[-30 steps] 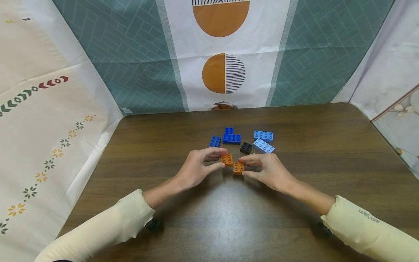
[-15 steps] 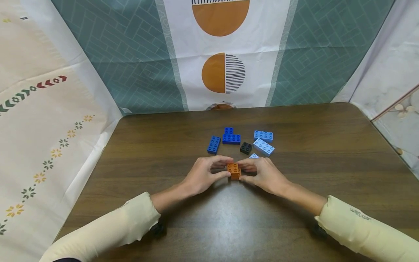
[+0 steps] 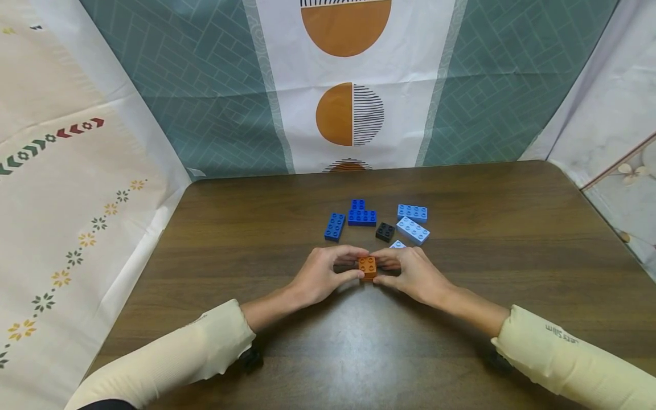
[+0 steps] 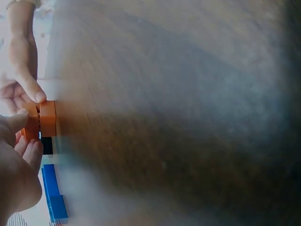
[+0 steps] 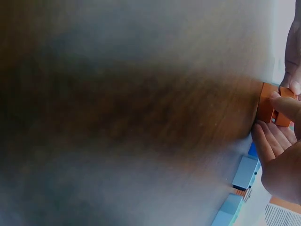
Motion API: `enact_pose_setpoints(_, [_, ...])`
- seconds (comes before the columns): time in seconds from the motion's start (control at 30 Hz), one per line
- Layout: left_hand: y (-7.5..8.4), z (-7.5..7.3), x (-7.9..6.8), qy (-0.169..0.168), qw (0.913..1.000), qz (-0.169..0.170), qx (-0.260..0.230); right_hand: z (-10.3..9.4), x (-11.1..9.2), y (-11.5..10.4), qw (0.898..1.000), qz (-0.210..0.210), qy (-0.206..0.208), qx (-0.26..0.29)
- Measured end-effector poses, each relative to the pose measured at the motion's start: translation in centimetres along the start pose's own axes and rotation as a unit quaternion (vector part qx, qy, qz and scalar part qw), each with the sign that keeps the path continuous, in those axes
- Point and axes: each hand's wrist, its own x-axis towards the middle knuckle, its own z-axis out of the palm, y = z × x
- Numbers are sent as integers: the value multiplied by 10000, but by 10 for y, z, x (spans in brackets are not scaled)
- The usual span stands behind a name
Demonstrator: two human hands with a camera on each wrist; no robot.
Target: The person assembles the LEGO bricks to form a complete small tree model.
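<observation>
My left hand [image 3: 328, 274] pinches a small orange square brick [image 3: 367, 264] between thumb and fingers. Directly beneath it stands a second orange brick [image 5: 266, 104], which my right hand [image 3: 416, 275] pinches at its sides on the table. In the left wrist view the upper brick [image 4: 32, 123] sits over the lower brick [image 4: 48, 118], with a narrow, stud-marked gap between them. Just beyond the hands lie a black square brick [image 3: 385, 231] and a pale blue brick [image 3: 397, 244], partly hidden by the right hand.
Farther back on the brown table [image 3: 246, 222] lie a dark blue long brick [image 3: 335, 226], a blue long brick [image 3: 362, 218] with a small blue brick [image 3: 357, 204] behind it, and two light blue long bricks, one straight [image 3: 412, 213], one angled [image 3: 413, 230]. A patterned cloth [image 3: 230, 114] hangs behind.
My left hand has carried its orange brick right and toward me, over the other one. My right hand has shifted slightly toward me. The two orange bricks, side by side before, are now stacked in line.
</observation>
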Motion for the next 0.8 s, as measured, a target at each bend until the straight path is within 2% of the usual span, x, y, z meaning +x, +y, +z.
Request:
enact_pose_setpoints(0.37, [-4, -1, 1, -141, 9997, 162, 110, 1, 0, 1, 9998, -44, -21, -193])
enact_pose_setpoints(0.5, [-4, -2, 4, -257, 9995, 126, 122, 1, 0, 2, 9999, -38, -15, -155])
enact_pose_setpoints(0.8, [-4, -2, 6, -293, 9995, -11, -89, -1, 0, 3, 10000, 14, -88, -21])
